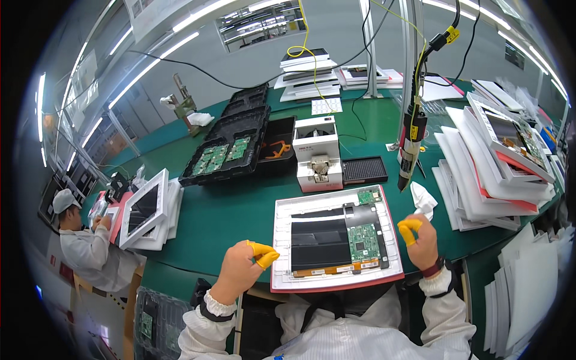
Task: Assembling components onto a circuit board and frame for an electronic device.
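Note:
A white display frame [280, 231] lies face down in front of me on a pink-edged pad [384, 280]. It holds a dark panel [315, 243], a green circuit board [364, 241] and an orange flex strip [336, 268]. A small green board [369, 196] sits in its far right corner. Beside the frame's left edge, my left hand [241, 270] is closed in a pinch, yellow cots on its fingers. My right hand [420, 241], also in yellow cots, is curled closed just off the right edge. Whether anything small is between the fingertips is hidden.
An electric screwdriver [412, 141] hangs at the right above a crumpled white cloth [423, 201]. A screw feeder [318, 153] and black screw tray [365, 170] stand behind the frame. Black trays hold boards [211, 159]. Stacked panels [480, 162] rise at right. A co-worker [90, 240] sits left.

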Available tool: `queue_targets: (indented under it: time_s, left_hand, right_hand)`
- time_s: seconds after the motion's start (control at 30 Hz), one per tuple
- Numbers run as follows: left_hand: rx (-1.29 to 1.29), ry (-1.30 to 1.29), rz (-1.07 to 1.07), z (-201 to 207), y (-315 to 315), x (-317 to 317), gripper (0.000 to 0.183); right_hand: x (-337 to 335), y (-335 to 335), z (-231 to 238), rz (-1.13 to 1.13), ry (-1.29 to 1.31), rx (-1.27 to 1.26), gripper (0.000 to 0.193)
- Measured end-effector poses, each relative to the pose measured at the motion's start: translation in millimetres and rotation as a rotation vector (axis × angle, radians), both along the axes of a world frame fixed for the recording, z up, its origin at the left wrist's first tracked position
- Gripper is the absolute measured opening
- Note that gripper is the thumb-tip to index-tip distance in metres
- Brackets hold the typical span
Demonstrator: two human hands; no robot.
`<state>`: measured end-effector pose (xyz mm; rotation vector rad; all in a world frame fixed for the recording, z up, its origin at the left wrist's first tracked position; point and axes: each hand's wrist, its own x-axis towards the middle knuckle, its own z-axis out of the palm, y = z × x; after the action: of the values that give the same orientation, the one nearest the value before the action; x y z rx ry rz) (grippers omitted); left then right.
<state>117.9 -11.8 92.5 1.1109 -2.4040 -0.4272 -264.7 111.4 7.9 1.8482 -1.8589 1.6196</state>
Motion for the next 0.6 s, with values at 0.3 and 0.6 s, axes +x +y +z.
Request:
queue_targets:
  time_s: [0.3, 0.6]
  left_hand:
    - [-0.095, 0.224, 0.042, 35, -182, -75, 0.023]
    - [0.072, -0.387, 0.314, -37, -361, -189, 0.029]
  right_hand:
    - [14, 37, -29, -0.140, -0.129, 0.091, 0.011]
    - [21, 49, -47, -0.307, -0.115, 0.136, 0.013]
